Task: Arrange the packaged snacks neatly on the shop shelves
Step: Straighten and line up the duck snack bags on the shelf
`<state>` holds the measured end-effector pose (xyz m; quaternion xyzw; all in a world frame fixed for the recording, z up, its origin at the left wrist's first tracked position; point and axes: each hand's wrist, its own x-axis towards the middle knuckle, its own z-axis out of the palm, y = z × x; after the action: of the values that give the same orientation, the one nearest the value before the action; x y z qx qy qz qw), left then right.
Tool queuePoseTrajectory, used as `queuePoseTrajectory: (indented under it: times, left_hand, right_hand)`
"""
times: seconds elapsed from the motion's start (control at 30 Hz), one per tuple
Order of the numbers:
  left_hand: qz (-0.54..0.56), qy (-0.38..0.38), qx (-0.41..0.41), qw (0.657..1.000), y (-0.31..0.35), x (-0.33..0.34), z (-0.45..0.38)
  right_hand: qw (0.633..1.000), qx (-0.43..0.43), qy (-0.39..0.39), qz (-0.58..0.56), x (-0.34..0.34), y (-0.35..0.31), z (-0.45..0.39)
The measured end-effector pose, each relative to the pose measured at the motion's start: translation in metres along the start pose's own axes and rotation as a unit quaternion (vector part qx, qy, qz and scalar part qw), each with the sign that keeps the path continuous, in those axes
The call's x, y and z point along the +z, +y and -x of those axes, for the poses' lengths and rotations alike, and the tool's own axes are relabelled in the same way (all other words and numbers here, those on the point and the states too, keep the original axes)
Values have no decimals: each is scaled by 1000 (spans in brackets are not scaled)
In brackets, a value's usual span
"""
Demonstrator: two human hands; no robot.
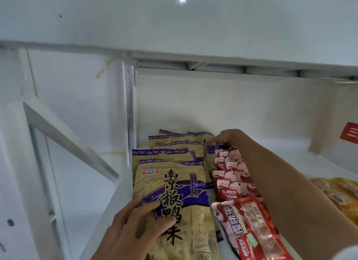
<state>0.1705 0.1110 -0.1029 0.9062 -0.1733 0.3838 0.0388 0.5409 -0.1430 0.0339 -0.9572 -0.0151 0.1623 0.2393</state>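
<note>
Tan-and-purple snack packets (170,153) stand in a row on the white shelf (280,159), running from front to back. My left hand (135,225) rests with fairly straight fingers on the face of the front tan packet (174,190). My right hand (226,138) reaches to the back of the shelf, where its fingertips pinch the top of a rear tan packet (210,151). Right of the tan row runs a row of red packets (232,174), partly hidden by my right forearm. The front red packet (249,226) lies tilted forward.
The upper shelf board (174,27) hangs low over the row. Yellow packets (341,193) lie at the right edge behind my forearm. A red tag (350,133) sticks out at the far right. A slanted white bracket (67,139) and an upright post stand left.
</note>
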Motion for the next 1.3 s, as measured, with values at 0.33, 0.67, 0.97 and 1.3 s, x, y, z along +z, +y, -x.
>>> queuePoseTrajectory:
  times: [0.33, 0.67, 0.97, 1.3]
  left_hand:
    - [48, -114, -73, 990, 11, -11, -2]
    - [101, -184, -101, 972, 21, -27, -19]
    - [97, -153, -93, 979, 28, -25, -33]
    - [71, -137, -134, 979, 38, -17, -30]
  right_hand:
    - [857, -152, 215, -443, -26, -15, 41]
    - [537, -123, 330, -767, -55, 69, 109]
    - [485, -127, 263, -824, -60, 82, 161]
    - [483, -111, 108, -862, -32, 79, 217]
